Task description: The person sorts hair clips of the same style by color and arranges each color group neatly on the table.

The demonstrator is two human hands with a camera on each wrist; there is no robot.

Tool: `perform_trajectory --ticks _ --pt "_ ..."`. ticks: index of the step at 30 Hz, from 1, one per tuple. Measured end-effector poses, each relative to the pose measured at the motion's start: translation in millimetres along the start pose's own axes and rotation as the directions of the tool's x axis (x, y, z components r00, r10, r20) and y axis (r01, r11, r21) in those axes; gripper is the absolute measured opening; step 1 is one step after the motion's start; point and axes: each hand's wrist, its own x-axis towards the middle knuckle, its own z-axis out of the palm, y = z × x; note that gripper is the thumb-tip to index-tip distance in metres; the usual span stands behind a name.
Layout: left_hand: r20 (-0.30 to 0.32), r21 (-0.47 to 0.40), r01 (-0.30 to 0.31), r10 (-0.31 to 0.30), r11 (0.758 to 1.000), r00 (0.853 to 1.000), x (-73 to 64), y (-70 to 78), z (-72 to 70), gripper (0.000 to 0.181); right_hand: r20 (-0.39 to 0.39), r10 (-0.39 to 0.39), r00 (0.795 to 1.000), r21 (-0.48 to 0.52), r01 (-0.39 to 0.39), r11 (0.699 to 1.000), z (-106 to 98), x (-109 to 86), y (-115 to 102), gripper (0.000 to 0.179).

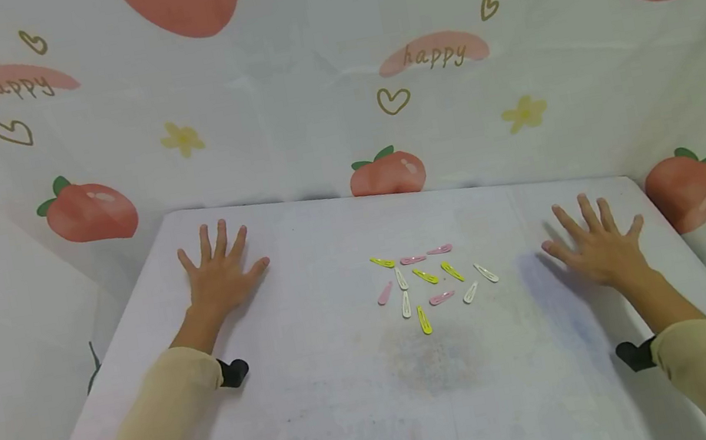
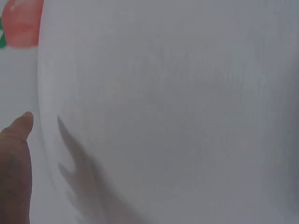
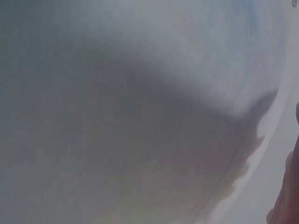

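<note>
Several snap hair clips lie scattered around the middle of the white table (image 1: 329, 411). Among them are a yellow hair clip (image 1: 424, 320), a pink hair clip (image 1: 442, 298) and a white hair clip (image 1: 486, 273). To the left of the clips, my left hand (image 1: 217, 278) is spread with its fingers straight and holds nothing. Off to their right, my right hand (image 1: 603, 248) has its fingers spread too, also without anything in it. Each hand is well apart from the clips. The left wrist view catches only the thumb (image 2: 16, 154) and a shadow; the right wrist view shows a sliver of hand.
Behind the table hangs a white cloth (image 1: 303, 88) printed with peaches, hearts and flowers. A dark cord (image 1: 93, 366) shows beside the table's left edge. Each sleeve cuff has a black wrist band, such as the left band (image 1: 234, 373).
</note>
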Motion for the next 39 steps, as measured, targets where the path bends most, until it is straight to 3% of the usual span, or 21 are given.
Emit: perform_trajectory --ticks 9,15,23,29,39 --pt "-0.038 0.022 -0.144 0.145 0.989 0.989 -0.8 51.3 7.9 0.077 -0.016 -0.072 0.997 -0.001 0.072 0.997 4.2 1.0 -18.7 0.083" --pt "-0.015 0.022 -0.205 0.205 0.979 0.979 -4.0 80.9 10.5 0.074 -0.020 -0.132 0.991 -0.017 0.131 0.991 5.1 0.2 -31.8 0.082" --pt "0.011 -0.044 -0.268 0.269 0.962 0.963 -8.6 115.7 15.8 0.067 -0.066 -0.288 0.955 -0.053 0.285 0.957 13.3 -1.5 -45.5 0.069" --pt "0.006 -0.103 -0.304 0.306 0.947 0.952 -10.4 136.9 20.9 0.062 -0.052 -0.361 0.931 -0.066 0.357 0.932 18.2 -2.3 -56.2 0.059" --pt "0.011 -0.189 -0.343 0.351 0.920 0.936 -9.3 160.8 28.5 0.056 -0.056 -0.386 0.921 -0.064 0.383 0.922 23.6 -3.8 -67.9 0.056"
